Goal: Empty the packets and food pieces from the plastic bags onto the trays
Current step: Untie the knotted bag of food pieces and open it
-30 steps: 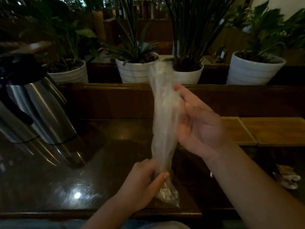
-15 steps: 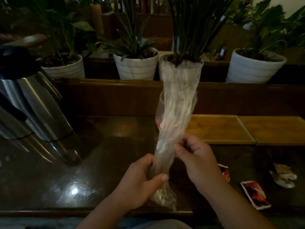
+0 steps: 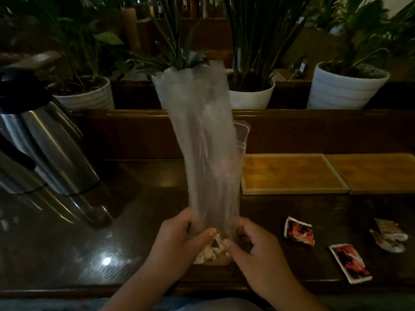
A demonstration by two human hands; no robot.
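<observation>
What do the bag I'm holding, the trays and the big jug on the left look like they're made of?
Bag: thin clear plastic film; it creases and shows the plants through it. Trays: probably wood or bamboo, matte tan with raised rims. Jug: likely polished stainless steel with streaky reflections, and a black, probably plastic, top.

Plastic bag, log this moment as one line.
plastic bag: upright, food pieces at bottom | left hand, right hand: gripping bag base | trays: bare | packets: on table

A plastic bag (image 3: 202,142) stood upright at centre above the table (image 3: 134,209), food pieces (image 3: 213,250) in its bottom. Two trays (image 3: 292,173) lay side by side behind-right. Packets (image 3: 298,231) lay right of the bag. Flasks (image 3: 49,149) stood left; potted plants (image 3: 251,95) stood behind.
</observation>
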